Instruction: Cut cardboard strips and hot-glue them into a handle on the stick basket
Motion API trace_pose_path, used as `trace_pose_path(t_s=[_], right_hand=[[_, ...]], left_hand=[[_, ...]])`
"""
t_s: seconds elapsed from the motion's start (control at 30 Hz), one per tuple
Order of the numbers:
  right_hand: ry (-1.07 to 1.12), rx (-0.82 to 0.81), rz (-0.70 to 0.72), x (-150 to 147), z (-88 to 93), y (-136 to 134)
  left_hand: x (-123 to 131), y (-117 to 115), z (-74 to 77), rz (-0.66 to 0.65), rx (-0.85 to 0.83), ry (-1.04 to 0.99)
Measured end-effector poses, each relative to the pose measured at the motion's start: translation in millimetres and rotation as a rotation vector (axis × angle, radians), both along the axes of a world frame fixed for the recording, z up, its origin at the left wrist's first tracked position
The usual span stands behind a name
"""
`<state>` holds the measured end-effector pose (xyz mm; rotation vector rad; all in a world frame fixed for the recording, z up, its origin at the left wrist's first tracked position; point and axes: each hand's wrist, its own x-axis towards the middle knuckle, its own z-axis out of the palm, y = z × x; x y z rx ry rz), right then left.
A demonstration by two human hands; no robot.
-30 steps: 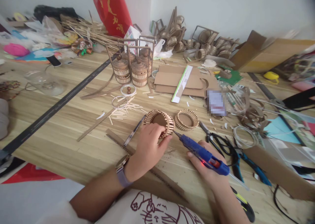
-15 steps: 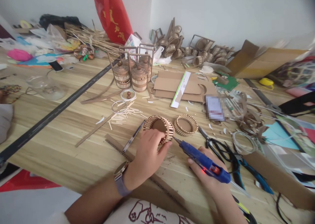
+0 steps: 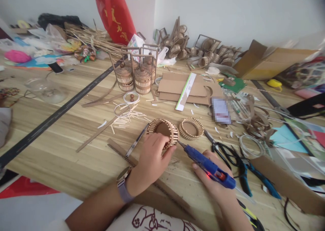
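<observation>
My left hand (image 3: 153,155) is closed on the near side of a small round basket (image 3: 174,131), which has a wall of short wooden sticks and a brown cardboard bottom. The basket leans, its opening turned up. In my right hand (image 3: 213,177) is a blue glue gun (image 3: 203,161) with a red light on its body; a clear glue stick trails from its rear. The gun's nozzle tip sits at the basket's right side; I cannot tell whether it touches. A second, lower stick basket (image 3: 191,136) stands just to the right on the table.
Lidded stick pots (image 3: 123,78) in a frame stand behind loose sticks (image 3: 124,120). A pen (image 3: 137,140) and a cardboard strip (image 3: 122,153) lie on the left. Scissors (image 3: 219,148), pliers (image 3: 245,178) and a cardboard piece (image 3: 284,183) are on the right. Flat cardboard (image 3: 182,85) lies further back.
The view has shifted very slightly. Both hands, the basket and the glue gun stay nearly where they were, with the nozzle still at the basket's right side.
</observation>
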<state>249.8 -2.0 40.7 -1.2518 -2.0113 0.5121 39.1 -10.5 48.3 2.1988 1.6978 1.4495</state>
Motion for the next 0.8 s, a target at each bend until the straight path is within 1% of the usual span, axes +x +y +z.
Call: trace_pose_path(t_s=[0.4,0.57,0.8], right_hand=[[-0.006,0.006,-0.006,-2.5,2.7,1.6],[-0.005,0.042,-0.013,-2.6,2.8,0.8],[-0.031,0.012,-0.016,0.4,0.9,0.1]], left_hand=[[-0.8,0.3,-0.8,-0.019,0.022,0.029],[-0.4,0.4,0.0,-0.021,0.040,0.034],[-0.6,-0.1,-0.7,-0.021,0.027,0.044]])
